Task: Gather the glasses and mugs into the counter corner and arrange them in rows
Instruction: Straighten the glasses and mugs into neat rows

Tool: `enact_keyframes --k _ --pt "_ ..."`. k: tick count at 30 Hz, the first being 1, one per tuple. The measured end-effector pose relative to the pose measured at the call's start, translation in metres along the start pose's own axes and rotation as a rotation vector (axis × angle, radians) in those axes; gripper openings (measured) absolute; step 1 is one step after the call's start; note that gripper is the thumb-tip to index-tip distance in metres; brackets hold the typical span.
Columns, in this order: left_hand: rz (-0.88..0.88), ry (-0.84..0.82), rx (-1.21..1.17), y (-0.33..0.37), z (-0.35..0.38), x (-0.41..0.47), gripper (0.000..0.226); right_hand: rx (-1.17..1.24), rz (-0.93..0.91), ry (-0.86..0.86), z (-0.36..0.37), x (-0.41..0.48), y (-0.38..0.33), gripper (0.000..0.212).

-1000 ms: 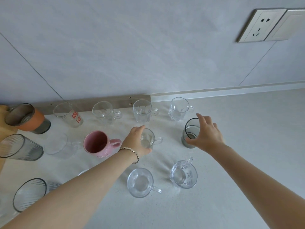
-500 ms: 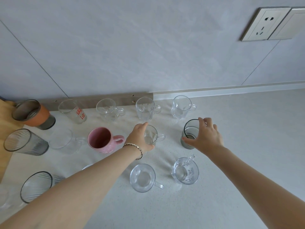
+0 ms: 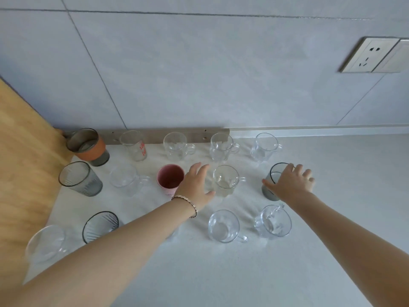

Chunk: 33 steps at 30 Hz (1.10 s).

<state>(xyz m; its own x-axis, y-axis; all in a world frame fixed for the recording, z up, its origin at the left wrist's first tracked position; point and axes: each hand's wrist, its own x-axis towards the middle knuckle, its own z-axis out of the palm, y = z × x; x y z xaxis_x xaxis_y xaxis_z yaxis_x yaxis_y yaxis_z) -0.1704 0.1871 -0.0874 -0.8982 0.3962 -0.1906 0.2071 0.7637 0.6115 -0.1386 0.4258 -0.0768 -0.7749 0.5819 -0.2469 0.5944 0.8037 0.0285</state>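
This looks like a home kitchen. A pale speckled stone desk (image 3: 332,229) runs along a wall (image 3: 199,74) of large grey tiles, and a low strip seals the joint between them. A wall socket (image 3: 369,55) with a switch plate (image 3: 396,56) beside it is set above the desk. A wooden panel (image 3: 22,156) closes the left corner. Everyday drinkware stands there in rows: clear glass mugs (image 3: 265,147), a pink mug (image 3: 170,178) and a grey tumbler (image 3: 269,192).

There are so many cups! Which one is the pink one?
The pink mug in the middle row, just left of the left hand. It alone is pink; the rest are clear or grey glass, bar the orange-banded cup.
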Motion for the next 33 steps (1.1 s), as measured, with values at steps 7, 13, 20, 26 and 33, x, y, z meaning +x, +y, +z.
enact_keyframes --k 7,13,20,26,33 --pt "-0.027 0.243 0.152 -0.111 -0.083 -0.103 0.055 0.206 -0.593 -0.126 -0.012 -0.121 -0.117 0.047" --pt "-0.338 0.171 0.202 -0.203 -0.132 -0.160 0.071 0.196 -0.802 -0.251 0.023 -0.208 -0.224 0.062" --pt "-0.506 -0.104 0.177 -0.242 -0.136 -0.185 0.081 0.048 -0.739 -0.298 0.066 -0.247 -0.294 0.092" --pt "-0.576 -0.014 0.059 -0.242 -0.128 -0.180 0.074 0.094 -0.672 -0.233 0.074 -0.248 -0.282 0.073" --pt "-0.629 0.129 -0.045 -0.234 -0.126 -0.166 0.068 0.109 -0.653 -0.201 0.077 -0.245 -0.262 0.080"
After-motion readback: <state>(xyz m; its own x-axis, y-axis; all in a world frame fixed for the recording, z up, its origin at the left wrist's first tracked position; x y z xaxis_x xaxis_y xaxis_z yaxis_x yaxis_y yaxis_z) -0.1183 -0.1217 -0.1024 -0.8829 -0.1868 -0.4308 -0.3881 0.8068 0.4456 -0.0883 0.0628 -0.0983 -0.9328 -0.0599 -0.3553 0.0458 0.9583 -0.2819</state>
